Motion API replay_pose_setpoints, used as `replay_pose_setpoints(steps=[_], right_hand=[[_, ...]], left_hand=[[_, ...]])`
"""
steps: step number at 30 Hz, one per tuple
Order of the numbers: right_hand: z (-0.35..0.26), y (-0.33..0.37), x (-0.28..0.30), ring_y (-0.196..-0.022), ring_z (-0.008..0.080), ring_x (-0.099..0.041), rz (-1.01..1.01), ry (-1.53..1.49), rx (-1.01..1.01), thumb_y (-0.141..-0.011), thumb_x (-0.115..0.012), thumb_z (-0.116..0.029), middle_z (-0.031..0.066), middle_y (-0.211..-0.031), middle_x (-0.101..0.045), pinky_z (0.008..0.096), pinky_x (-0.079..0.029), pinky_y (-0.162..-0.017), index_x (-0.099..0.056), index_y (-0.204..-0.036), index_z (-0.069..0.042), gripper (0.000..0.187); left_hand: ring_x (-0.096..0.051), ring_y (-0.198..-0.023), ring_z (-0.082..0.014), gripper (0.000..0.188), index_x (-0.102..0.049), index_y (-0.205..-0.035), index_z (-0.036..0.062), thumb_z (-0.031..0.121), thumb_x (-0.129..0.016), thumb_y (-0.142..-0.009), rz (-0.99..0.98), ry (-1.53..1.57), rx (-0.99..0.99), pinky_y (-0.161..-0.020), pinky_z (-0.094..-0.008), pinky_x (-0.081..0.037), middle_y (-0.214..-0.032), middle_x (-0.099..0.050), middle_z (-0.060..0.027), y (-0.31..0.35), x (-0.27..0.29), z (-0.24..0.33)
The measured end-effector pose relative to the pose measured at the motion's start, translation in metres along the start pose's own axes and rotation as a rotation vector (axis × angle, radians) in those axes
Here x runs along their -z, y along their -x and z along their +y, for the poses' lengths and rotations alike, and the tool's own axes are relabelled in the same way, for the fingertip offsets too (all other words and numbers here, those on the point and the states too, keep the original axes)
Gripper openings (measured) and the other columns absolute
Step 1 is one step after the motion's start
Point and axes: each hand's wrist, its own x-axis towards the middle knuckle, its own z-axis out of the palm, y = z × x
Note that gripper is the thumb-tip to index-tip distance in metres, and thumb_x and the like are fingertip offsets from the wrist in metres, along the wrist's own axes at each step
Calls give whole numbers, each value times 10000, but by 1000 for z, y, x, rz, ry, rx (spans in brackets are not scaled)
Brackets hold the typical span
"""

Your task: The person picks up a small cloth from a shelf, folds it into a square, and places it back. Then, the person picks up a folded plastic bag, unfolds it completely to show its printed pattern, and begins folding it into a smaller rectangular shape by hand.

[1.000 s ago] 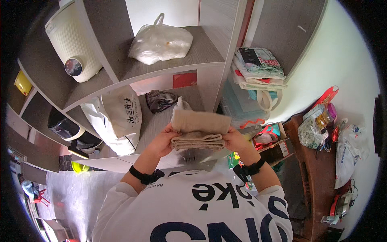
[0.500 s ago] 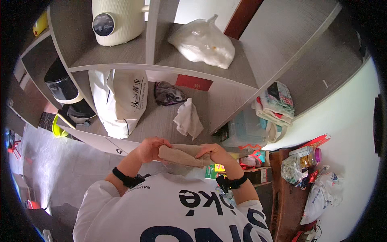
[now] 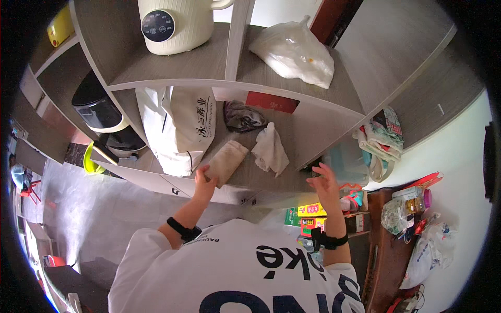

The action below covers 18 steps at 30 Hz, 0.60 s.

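A folded beige cloth (image 3: 227, 163) lies slanted on the grey shelf board, between a white bag and a crumpled off-white cloth (image 3: 270, 151). My left hand (image 3: 204, 185) grips its near left end, fingers along one side and thumb at the lower edge. My right hand (image 3: 324, 187) is raised in the air near the shelf's right upright; it holds nothing and its fingers are apart. Behind the two cloths sits a dark purple-grey bundle of fabric (image 3: 242, 117).
The white bag (image 3: 177, 130) stands left of the cloths, a red flat box (image 3: 272, 101) behind. Above are a cream appliance (image 3: 180, 31) and a knotted plastic bag (image 3: 295, 55). A black appliance (image 3: 99, 109) stands left. Coloured boxes (image 3: 312, 210) are below right.
The folded cloth has moved from both hands above the shelf's front edge onto the shelf. My right hand has let go and moved right; my left still holds one end.
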Motion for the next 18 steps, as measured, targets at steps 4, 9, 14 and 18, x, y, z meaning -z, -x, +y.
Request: replay_pose_setpoints(steps=[4,9,14,18], right_hand=[[26,14,11,-805,177,-581,46,128,-11,-820,-452,-17,110,-1095,-484,259,-466,-701,-335,-1189,-36,388],[71,18,0,-1035,263,-478,-158,483,-59,-743,-542,-91,138,-1161,-447,380,-404,-848,-315,-1228,-52,537],[100,32,-44,-1182,341,-296,-299,1003,115,-677,-584,-153,170,-1251,-358,421,-289,-951,-330,-1230,-36,619],[101,27,-44,-1203,349,-260,-355,1047,-18,-701,-569,-202,175,-1291,-315,400,-240,-990,-332,-1237,-16,615]], left_hand=[[-486,-757,-181,435,-394,-1137,70,65,-580,-743,-96,101,-107,-640,-277,-453,-907,-481,-120,-2,1,-5],[-483,-718,-150,410,-398,-1144,78,53,-560,-768,-57,291,-13,-609,-257,-468,-893,-485,-87,1,12,14],[-475,-693,-106,411,-385,-1156,73,66,-555,-782,-21,313,-7,-559,-228,-435,-905,-459,-59,-16,5,19],[-466,-673,-95,407,-363,-1166,75,90,-541,-801,-202,361,27,-539,-215,-411,-913,-441,-40,-27,3,19]])
